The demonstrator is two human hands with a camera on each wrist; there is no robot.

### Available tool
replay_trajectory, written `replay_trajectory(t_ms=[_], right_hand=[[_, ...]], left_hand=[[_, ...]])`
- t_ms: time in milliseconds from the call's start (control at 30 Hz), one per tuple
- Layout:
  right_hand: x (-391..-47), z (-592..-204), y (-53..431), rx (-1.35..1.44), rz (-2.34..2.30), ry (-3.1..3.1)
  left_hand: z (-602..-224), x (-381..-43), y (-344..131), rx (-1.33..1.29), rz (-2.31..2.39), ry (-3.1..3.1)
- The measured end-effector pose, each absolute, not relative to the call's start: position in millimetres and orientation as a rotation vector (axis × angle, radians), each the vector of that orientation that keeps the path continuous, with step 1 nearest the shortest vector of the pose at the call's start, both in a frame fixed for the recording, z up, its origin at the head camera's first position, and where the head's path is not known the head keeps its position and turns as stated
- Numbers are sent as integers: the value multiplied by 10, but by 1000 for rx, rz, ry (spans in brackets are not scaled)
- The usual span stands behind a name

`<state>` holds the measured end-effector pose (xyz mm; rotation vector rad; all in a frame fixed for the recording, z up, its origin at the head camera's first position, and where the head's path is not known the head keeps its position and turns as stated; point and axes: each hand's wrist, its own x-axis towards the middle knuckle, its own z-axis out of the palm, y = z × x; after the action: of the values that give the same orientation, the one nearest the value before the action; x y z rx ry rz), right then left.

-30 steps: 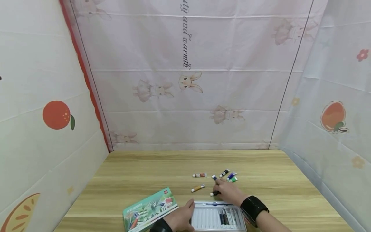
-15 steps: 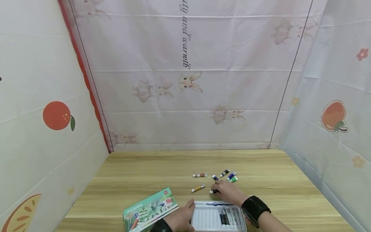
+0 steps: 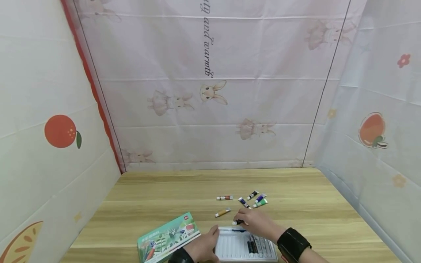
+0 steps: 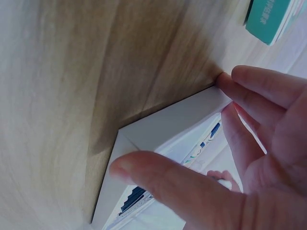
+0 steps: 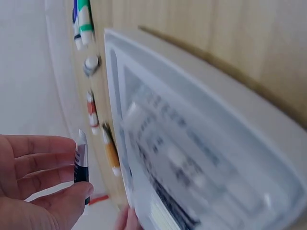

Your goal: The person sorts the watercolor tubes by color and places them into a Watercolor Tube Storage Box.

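My right hand (image 3: pixel 258 221) pinches a small black paint tube (image 5: pixel 81 163) with a silvery end between thumb and fingertips, just above the back edge of the white plastic tray (image 3: pixel 230 245). Several white-labelled and black tubes lie in the tray's right part; ridged slots show on its left. My left hand (image 3: pixel 203 246) grips the tray's left end, thumb at one corner and fingers at the other, as the left wrist view shows on the tray wall (image 4: pixel 172 115). A thin dark brush (image 3: pixel 238 230) lies along the tray's back, partly hidden by my right hand.
Behind the tray lie loose tubes: ochre (image 3: pixel 223 212), red-brown (image 3: pixel 224 198), dark blue (image 3: pixel 244 202), black (image 3: pixel 252 195), purple (image 3: pixel 260 198) and green (image 3: pixel 261 203). A green illustrated box (image 3: pixel 169 235) sits left of my left hand. Printed cloth surrounds the wooden table (image 3: pixel 148 197).
My right hand has drawn the black tube back and left from the loose tubes toward the tray, uncovering more of the dark blue tube. My left hand stays at the tray.
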<state>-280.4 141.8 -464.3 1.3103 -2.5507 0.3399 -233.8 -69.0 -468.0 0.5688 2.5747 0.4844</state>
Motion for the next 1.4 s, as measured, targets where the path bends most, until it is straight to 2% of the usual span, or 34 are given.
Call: replay_trajectory(t_ms=[533,933,1400], right_hand=[[-2457,-4740,1407,1574,482,-2446],[-2412,-4880,1558,1622,383,-2420],[-2421,-4865,1655,1681,472,-2436]], left_hand=[[-4668,-2352,-699,554,483,2573],[-4685,-2332,-701,562,526,2567],[-4665,-2337,-692,566,501,2562]])
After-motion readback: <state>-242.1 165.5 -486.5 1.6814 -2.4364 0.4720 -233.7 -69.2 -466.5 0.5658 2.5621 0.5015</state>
